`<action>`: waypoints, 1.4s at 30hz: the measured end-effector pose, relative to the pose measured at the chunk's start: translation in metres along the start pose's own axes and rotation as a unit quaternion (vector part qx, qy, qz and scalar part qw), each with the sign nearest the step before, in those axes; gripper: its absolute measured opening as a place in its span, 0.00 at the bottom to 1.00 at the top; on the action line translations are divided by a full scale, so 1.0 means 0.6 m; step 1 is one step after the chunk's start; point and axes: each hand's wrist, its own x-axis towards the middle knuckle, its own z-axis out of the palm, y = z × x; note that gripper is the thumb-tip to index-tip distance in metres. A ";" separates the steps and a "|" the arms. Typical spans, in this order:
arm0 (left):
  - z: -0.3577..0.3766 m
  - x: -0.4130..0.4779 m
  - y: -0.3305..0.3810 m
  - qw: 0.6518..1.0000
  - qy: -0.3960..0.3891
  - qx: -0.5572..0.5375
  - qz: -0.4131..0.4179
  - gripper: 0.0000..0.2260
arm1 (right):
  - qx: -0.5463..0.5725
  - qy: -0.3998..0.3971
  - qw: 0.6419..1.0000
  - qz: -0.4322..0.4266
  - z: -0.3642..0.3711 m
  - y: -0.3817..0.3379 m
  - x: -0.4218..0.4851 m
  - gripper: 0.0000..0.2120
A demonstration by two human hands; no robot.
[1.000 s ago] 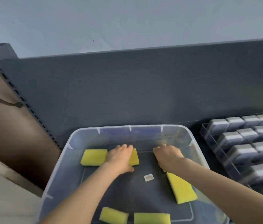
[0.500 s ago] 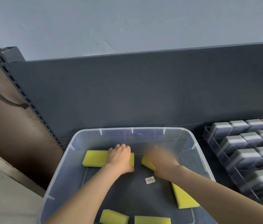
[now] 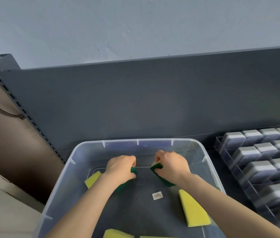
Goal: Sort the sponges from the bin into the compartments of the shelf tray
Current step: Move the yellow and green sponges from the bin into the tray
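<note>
Our left hand (image 3: 121, 167) now grips the left sponge (image 3: 133, 170), tilted up. Our right hand (image 3: 171, 164) has raised the right sponge (image 3: 156, 166), green showing.

There is one camera, and it sits on the person's head. It looks forward and down. The clear bin (image 3: 153, 145) is right below it, very close, and two bare arms reach in from the bottom edge to the left hand (image 3: 120, 169) and the right hand (image 3: 171, 165). The grey shelf back (image 3: 153, 100) stands just behind the bin, with the pale wall (image 3: 135, 23) above it. The shelf tray (image 3: 220, 146) shows at the right edge, partly cut off.
</note>
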 end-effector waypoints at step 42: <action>-0.216 -0.086 0.410 0.935 0.216 -0.181 0.216 0.17 | 0.118 0.262 0.957 0.051 -0.329 0.250 -0.339 0.19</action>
